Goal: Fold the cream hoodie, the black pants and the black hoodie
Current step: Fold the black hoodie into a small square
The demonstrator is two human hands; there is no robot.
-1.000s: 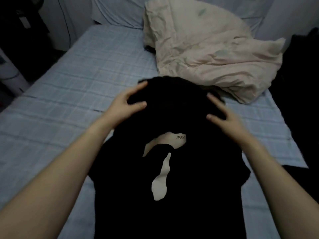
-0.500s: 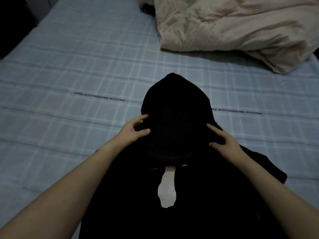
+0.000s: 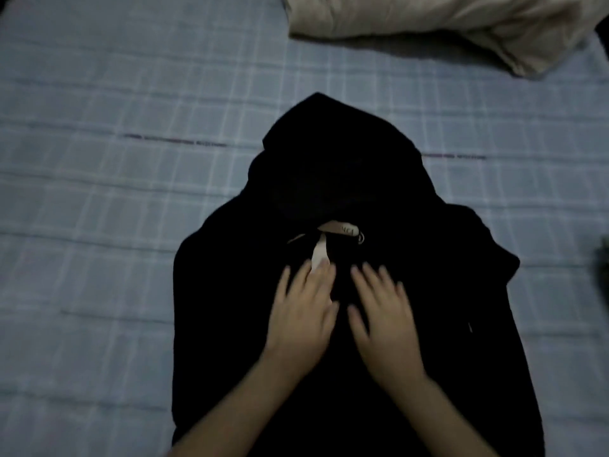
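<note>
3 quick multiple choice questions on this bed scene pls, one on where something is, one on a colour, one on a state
1. Where is the cream cloth?
A. Top right of the view, beyond the hood
B. Under the hands
C. Left of the hoodie

2. What colour is the sheet under the black hoodie?
A. Red
B. Pale blue check
C. Plain white

3. How are the left hand and right hand placed?
A. Gripping the hood
B. Flat on the hoodie's chest, fingers straight
C. Raised off the hoodie

Answers:
1 A: it lies at the upper right edge, clear of the hoodie.
2 B: blue-grey squares show all around the hoodie.
3 B: both lie side by side below the neck, holding nothing.
</note>
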